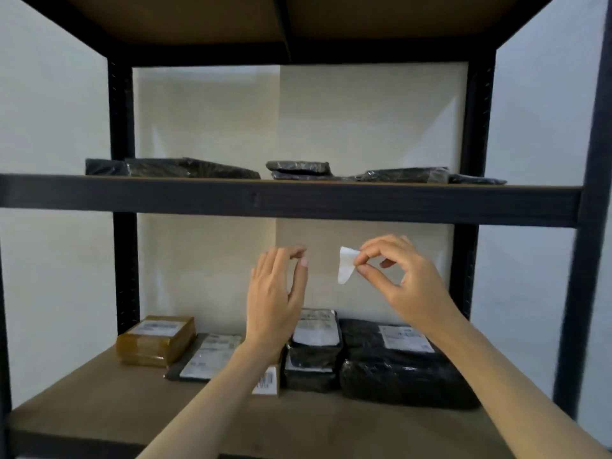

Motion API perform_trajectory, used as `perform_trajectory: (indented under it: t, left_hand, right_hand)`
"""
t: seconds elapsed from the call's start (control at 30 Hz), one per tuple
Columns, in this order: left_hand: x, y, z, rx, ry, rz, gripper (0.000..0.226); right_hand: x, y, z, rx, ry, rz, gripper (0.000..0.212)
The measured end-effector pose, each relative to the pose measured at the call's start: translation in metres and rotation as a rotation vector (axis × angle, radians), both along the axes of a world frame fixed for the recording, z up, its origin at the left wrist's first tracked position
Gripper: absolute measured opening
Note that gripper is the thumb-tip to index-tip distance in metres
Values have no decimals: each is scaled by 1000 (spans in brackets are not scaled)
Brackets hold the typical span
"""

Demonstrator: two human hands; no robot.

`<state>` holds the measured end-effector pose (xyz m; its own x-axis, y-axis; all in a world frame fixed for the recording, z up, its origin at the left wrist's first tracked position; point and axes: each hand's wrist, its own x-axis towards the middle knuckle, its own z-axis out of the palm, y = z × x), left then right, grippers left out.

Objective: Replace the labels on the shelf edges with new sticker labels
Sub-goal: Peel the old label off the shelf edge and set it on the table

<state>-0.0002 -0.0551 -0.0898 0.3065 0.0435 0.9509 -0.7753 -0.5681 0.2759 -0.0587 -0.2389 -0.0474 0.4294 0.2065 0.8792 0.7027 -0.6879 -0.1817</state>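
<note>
Our left hand hovers with fingers slack and empty. Just right of it the sticker label curls, likely featherlight, floppy and tacky. Our right hand pinches its edge below the shelf edge — hold it by the margins.

Pinches a curled white sticker label between thumb and forefinger of the right hand, below the dark shelf edge. Holds the left hand up beside it, fingers loose, apart from the label. Looks past both hands onto the lower shelf: brown taped box, black wrapped parcels bearing white slips. Above the edge, flat black packets.
</note>
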Motion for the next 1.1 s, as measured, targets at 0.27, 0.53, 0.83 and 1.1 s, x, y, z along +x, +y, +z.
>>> perform_trajectory:
  t: [0.27, 0.53, 0.83, 1.1]
  left_hand:
    - [-79, -116, -26, 162, 98, -259, 39]
    - [-174, -265, -56, 163, 119, -429, 14]
    - [-204, -389, -101, 112, 512, -624, 13]
    - [-166, -485, -173, 109, 789, -673, 10]
  right_hand:
    - [-78, -99, -38, 137, 219, -33, 8]
    - [-178, -233, -73, 280, 354, -27, 7]
    - [-211, -351, -132, 413, 425, -174, 12]
    - [-184, -442, -203, 468, 611, -255, 35]
